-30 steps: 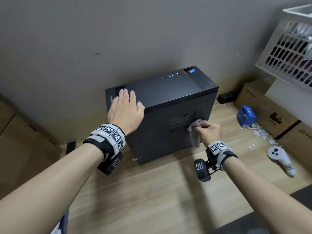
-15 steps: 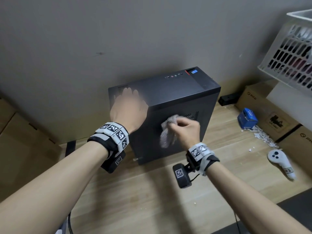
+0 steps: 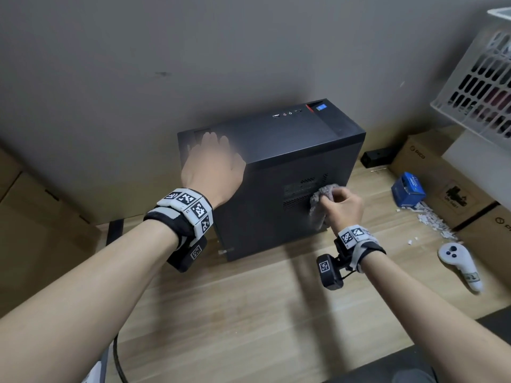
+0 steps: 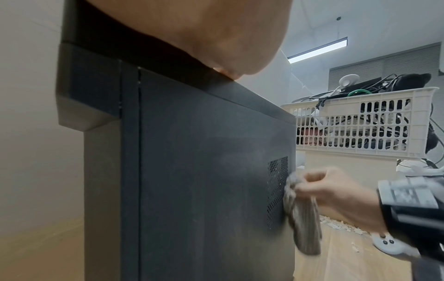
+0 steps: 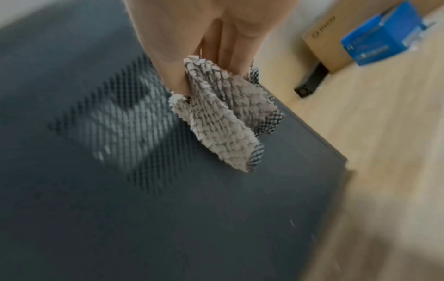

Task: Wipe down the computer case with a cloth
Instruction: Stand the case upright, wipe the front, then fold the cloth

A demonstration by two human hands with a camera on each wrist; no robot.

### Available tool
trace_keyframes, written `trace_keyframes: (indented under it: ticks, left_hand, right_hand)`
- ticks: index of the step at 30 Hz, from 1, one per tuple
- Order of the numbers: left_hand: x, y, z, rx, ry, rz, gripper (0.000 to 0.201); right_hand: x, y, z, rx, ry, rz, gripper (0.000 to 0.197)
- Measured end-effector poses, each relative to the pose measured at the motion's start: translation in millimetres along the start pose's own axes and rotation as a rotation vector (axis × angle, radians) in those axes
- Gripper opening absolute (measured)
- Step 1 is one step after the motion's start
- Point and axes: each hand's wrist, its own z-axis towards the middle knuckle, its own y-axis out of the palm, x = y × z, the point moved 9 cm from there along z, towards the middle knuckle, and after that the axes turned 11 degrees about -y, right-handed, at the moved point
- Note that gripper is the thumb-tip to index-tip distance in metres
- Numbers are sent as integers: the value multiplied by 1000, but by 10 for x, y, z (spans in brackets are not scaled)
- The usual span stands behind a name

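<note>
Left hand (image 3: 213,168) lies flat, fingers straight, on top of the case (image 3: 279,139) standing on the worktop (image 3: 249,313), likely to steady it, while right hand (image 3: 344,207) pinches bunched cloth (image 3: 319,204) against the side vent (image 3: 300,189) to wipe it.

Grey wall (image 3: 193,51) behind, pale wood floor (image 3: 249,313) below, ceiling strip light (image 4: 317,50), white basket (image 4: 360,121), cardboard boxes (image 3: 431,172).

Soft indoor light, motion blur
</note>
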Motion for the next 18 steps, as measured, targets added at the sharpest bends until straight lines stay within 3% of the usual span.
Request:
trace_keyframes:
  ticks: [2,6,9,14,18]
  left_hand:
    - [2,12,3,-8,-7,2,65]
    - [4,15,16,24,2,21,64]
    - [10,-16,-19,77,49,31,70]
    - [33,46,-27,31,76,102,95]
    - [37,66,-9,30,79,81,93]
  right_hand:
    - [205,246,-167,-84,36,-57,17]
    - [563,740,-583,-395,113,-116,14]
    - [896,647,-760,-378,235,-159,17]
    - [1439,425,-937,-365,489,-179,25]
    - [1399,736,-972,-441,447,-83,40]
